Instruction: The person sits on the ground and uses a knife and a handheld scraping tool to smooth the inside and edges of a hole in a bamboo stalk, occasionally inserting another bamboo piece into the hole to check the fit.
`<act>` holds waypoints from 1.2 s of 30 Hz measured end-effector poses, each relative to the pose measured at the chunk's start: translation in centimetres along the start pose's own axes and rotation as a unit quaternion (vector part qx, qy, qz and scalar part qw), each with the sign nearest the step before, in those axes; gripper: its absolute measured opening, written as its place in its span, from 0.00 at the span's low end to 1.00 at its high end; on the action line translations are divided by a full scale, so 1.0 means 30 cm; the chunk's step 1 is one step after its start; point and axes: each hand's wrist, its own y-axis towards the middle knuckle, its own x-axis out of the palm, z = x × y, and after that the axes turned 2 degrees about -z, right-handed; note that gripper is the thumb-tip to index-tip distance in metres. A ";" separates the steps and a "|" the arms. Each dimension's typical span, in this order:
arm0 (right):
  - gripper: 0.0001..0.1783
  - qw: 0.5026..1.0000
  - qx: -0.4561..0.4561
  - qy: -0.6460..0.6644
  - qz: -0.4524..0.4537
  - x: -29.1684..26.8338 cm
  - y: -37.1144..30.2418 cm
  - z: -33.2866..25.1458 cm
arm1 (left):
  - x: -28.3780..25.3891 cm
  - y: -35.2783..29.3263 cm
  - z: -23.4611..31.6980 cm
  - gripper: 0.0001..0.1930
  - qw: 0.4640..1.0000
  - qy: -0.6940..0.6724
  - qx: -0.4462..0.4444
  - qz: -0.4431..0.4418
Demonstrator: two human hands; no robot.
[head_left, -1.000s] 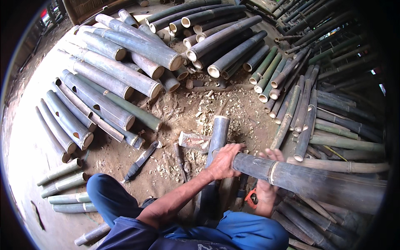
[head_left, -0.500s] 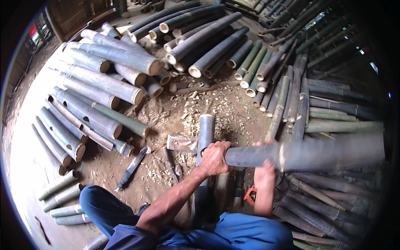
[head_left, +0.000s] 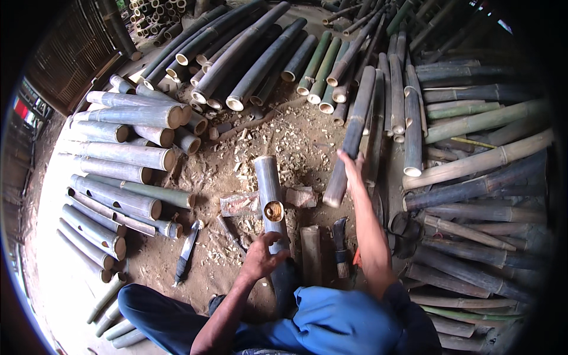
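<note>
— Shown at the right hand (head_left: pixel 353 168)?
— Grasping a dark bamboo pole (head_left: pixel 358 118) with fingers, right of a holed bamboo tube (head_left: pixel 269 182).
— And at the left hand (head_left: pixel 261 257)?
— Empty, with fingers loosely curved at the tube.

The earthen floor (head_left: pixel 157 254) is the supporting surface. Pale chips (head_left: pixel 247 171) are scattered across its centre. A rough block (head_left: pixel 239 204) lies at centre. A dark-handled knife (head_left: pixel 187 251) lies near left. A curved-blade knife (head_left: pixel 341 245) lies right of centre, beside a short bamboo section (head_left: pixel 310 254). Bamboo tubes lie in a left group (head_left: pixel 124 154), a far group (head_left: pixel 269 62) and a right group (head_left: pixel 464 272).
</note>
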 end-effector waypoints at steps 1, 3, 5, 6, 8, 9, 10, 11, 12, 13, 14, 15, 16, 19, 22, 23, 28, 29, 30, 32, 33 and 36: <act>0.53 0.998 -0.012 -0.030 0.046 0.061 0.016 -0.016 | -0.009 -0.018 -0.013 0.27 1.000 -0.021 -0.020 -0.005; 0.43 0.995 -0.089 0.036 -0.033 0.061 0.058 -0.037 | -0.002 -0.037 -0.015 0.26 0.996 -0.077 -0.046 -0.022; 0.31 0.987 -0.109 -0.093 -0.076 0.024 0.044 0.001 | 0.014 -0.035 0.013 0.26 0.996 -0.054 -0.053 -0.043; 0.25 0.965 -0.118 -0.214 -0.092 0.001 0.005 0.046 | 0.024 -0.041 0.019 0.25 0.996 -0.047 -0.058 -0.038; 0.25 0.878 -0.049 -0.428 -0.209 -0.032 -0.158 0.116 | 0.035 -0.057 0.019 0.25 0.992 -0.081 -0.089 -0.045; 0.30 0.834 0.004 -0.511 -0.207 -0.159 -0.232 0.226 | 0.064 -0.038 0.040 0.25 0.993 -0.073 -0.053 -0.076; 0.34 0.748 0.009 -0.602 -0.278 -0.124 -0.354 0.221 | 0.066 -0.058 0.009 0.24 0.992 -0.086 -0.067 -0.065; 0.37 0.696 0.047 -0.632 -0.337 -0.138 -0.442 0.214 | 0.084 -0.061 -0.003 0.24 0.990 -0.102 -0.067 -0.069; 0.39 0.680 0.055 -0.649 -0.337 -0.140 -0.533 0.194 | 0.087 -0.064 0.000 0.24 0.990 -0.092 -0.066 -0.078; 0.40 0.685 0.059 -0.649 -0.327 -0.191 -0.587 0.235 | 0.092 -0.054 0.022 0.23 0.990 -0.083 -0.059 -0.095; 0.38 0.727 0.082 -0.612 -0.301 -0.220 -0.624 0.275 | 0.095 -0.048 0.034 0.23 0.990 -0.073 -0.056 -0.109; 0.38 0.768 0.099 -0.571 -0.272 -0.237 -0.637 0.300 | 0.095 -0.045 0.050 0.23 0.989 -0.075 -0.053 -0.112; 0.37 0.769 0.095 -0.576 -0.261 -0.252 -0.629 0.323 | 0.104 -0.036 0.055 0.23 0.988 -0.079 -0.053 -0.120; 0.36 0.794 0.072 -0.554 -0.242 -0.221 -0.628 0.278 | 0.117 -0.038 0.048 0.27 0.988 -0.074 -0.064 -0.122; 0.30 0.894 0.137 -0.329 -0.272 -0.162 -0.613 0.087 | 0.130 -0.034 0.064 0.33 0.993 -0.088 -0.016 -0.077; 0.26 0.912 0.205 -0.230 -0.271 -0.078 -0.658 -0.021 | 0.131 -0.043 0.055 0.36 0.995 -0.083 0.019 -0.041; 0.20 0.887 0.173 0.127 -0.409 0.139 -0.826 -0.037 | 0.013 -0.125 0.160 0.38 0.984 -0.044 -0.163 -0.052; 0.18 0.885 0.153 0.142 -0.416 0.186 -0.847 -0.042 | -0.021 -0.158 0.150 0.37 0.984 0.015 -0.170 -0.046; 0.14 0.856 0.270 0.152 -0.414 0.192 -0.863 -0.069 | -0.034 -0.193 0.135 0.35 0.982 0.085 -0.168 -0.013; 0.19 0.851 0.312 0.161 -0.390 0.236 -0.896 -0.034 | -0.092 -0.233 0.136 0.31 0.965 0.179 -0.192 0.006; 0.19 0.849 0.329 0.162 -0.381 0.246 -0.901 0.006 | -0.128 -0.241 0.151 0.29 0.955 0.201 -0.216 -0.010; 0.20 0.797 0.407 0.242 -0.376 0.318 -0.917 0.023 | -0.223 -0.230 0.202 0.21 0.933 0.295 -0.206 -0.029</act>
